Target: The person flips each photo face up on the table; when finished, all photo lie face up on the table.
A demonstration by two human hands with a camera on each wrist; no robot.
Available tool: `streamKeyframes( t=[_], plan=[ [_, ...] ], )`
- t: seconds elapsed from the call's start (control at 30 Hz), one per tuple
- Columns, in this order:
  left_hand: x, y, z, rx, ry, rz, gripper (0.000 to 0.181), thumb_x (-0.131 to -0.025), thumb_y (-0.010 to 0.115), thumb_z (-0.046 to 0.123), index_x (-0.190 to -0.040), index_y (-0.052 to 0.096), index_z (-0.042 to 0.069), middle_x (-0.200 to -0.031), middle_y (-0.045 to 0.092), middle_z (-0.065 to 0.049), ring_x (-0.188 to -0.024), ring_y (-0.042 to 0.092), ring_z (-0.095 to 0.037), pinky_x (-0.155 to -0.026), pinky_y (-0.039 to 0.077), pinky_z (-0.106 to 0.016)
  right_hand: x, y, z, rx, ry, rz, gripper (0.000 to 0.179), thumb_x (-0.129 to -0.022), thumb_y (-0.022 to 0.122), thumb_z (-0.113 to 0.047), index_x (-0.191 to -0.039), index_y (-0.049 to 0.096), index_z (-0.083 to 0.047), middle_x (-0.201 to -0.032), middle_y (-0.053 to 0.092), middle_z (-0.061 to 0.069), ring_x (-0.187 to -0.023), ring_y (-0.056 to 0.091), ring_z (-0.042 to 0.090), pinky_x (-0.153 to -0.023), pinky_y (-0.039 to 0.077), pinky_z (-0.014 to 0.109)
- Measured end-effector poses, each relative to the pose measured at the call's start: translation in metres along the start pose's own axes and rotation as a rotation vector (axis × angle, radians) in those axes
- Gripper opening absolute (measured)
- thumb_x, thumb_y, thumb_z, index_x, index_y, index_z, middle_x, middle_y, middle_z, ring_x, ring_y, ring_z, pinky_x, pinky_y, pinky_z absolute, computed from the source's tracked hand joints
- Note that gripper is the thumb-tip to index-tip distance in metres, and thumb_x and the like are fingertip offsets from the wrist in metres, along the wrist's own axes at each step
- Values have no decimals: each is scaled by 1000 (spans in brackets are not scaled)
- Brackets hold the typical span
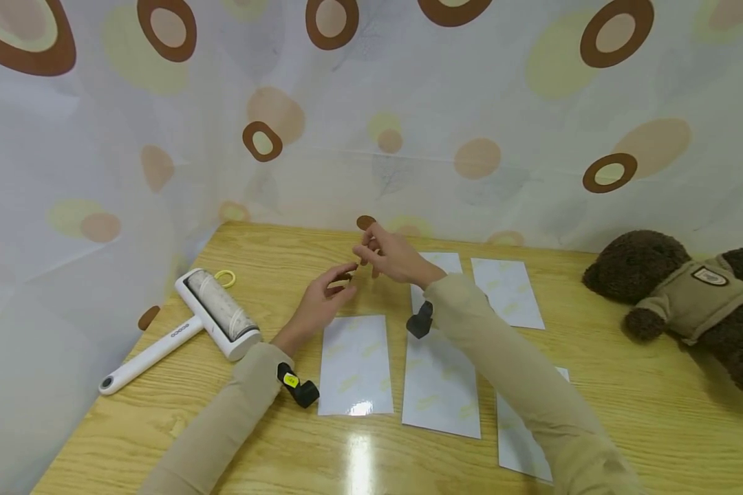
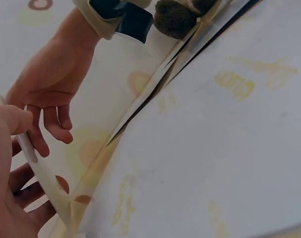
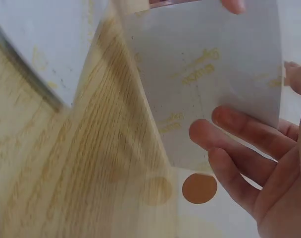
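Wood grain runs across the glossy counter (image 1: 272, 450). Nearest, a white sheet (image 1: 523, 440) lies partly hidden by the right sleeve (image 1: 520, 371); more printed sheets (image 1: 356, 364) lie left of it and beyond, and a white-handled roller (image 1: 219, 302) rests at left. Past these, the held card (image 3: 175, 99) is raised off the counter between both hands, nearly edge-on from the head. The left hand (image 1: 318, 306) has a narrow grip on it, thumb one side, fingers the other; the right hand (image 1: 396, 260) seems to pinch it, fingertips against its printed face. Handling this card looks to be the step in hand; next calls for a light, even grip, as it may bend. Farther right lies a plush bear (image 1: 706, 309); a spotted backdrop (image 1: 347, 89) stands farthest.
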State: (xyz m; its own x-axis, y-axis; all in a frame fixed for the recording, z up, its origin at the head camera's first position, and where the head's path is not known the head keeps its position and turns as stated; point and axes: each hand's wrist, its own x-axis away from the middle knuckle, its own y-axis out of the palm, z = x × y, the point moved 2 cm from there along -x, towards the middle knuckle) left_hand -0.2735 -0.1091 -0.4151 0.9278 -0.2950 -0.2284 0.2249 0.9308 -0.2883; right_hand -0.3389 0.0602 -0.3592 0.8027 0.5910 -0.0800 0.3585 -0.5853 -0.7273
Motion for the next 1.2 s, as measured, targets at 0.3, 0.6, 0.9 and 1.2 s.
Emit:
streamKeyframes(
  t=[0.3, 0.6, 0.9, 1.2],
  plan=[
    [1, 0, -9, -298, 119, -81, 46, -95, 59, 13, -137, 50, -1, -148, 41, -20, -134, 36, -40, -108, 29, -58, 2, -2, 21, -195, 45, -87, 29, -99, 52, -18, -123, 43, -4, -106, 69, 15, -81, 68, 21, -77, 53, 36],
    [2, 1, -19, -570, 48, -62, 50, -93, 58, 20, -137, 50, -3, -148, 40, -21, -132, 36, -41, -105, 28, -60, -4, 1, 44, 22, 87, -142, 42, -95, 59, -14, -134, 48, -4, -86, 69, 11, -71, 61, 14, -65, 45, 25],
    [5, 5, -16, -639, 24, -56, 48, -93, 57, 21, -136, 52, 0, -149, 40, -18, -133, 35, -38, -105, 26, -58, -7, 6, 47, 218, 103, -220, 42, -94, 61, -16, -133, 53, -4, -71, 60, 3, -59, 48, 9, -62, 40, 25],
    [6, 3, -17, -656, 22, -56, 44, -94, 54, 18, -135, 53, 1, -148, 41, -18, -131, 36, -37, -103, 27, -56, -8, 11, 41, 321, 117, -230, 39, -94, 58, -18, -131, 52, -7, -74, 54, 2, -63, 45, 13, -64, 39, 27]
  ],
)
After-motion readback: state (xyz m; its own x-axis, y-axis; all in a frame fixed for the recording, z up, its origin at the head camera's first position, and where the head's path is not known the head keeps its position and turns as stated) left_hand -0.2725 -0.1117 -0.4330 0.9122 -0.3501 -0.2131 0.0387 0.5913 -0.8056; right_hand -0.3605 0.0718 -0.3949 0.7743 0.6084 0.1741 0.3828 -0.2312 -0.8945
